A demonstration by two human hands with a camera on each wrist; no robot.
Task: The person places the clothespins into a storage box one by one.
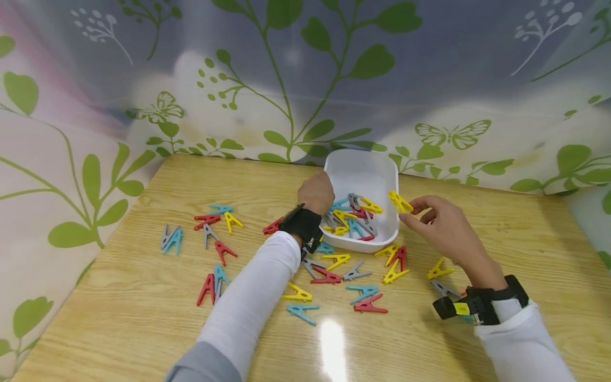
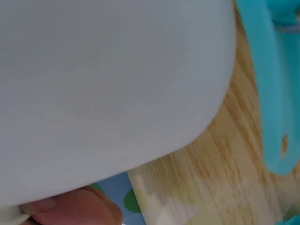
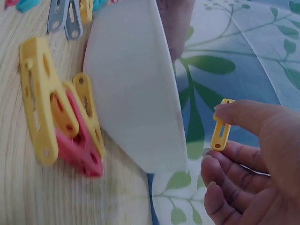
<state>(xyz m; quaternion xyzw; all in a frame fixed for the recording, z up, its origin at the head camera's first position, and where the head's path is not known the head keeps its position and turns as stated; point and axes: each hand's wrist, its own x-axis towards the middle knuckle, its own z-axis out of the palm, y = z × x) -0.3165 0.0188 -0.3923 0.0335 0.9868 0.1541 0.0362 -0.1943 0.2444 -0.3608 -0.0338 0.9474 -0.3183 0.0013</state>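
A white plastic tub (image 1: pixel 363 164) holds several clothespins in yellow, red, blue and grey. At its left rim my left hand (image 1: pixel 316 193) grips the edge; in the left wrist view a bit of that hand (image 2: pixel 77 208) shows against the white tub wall (image 2: pixel 108 89). Beside the right rim, my right hand (image 1: pixel 444 225) pinches a yellow clothespin (image 1: pixel 400 202) between thumb and fingers. The right wrist view shows this yellow clothespin (image 3: pixel 221 126) held near the tub's outer wall (image 3: pixel 133 84), the other fingers loosely curled.
Loose clothespins lie on the wooden table (image 1: pixel 143 307): a group at the left with a red clothespin (image 1: pixel 224 252), others before the tub such as a blue clothespin (image 1: pixel 302 312), and a yellow clothespin (image 1: pixel 439 269) near the right wrist. A leaf-patterned cloth (image 1: pixel 286 79) hangs behind.
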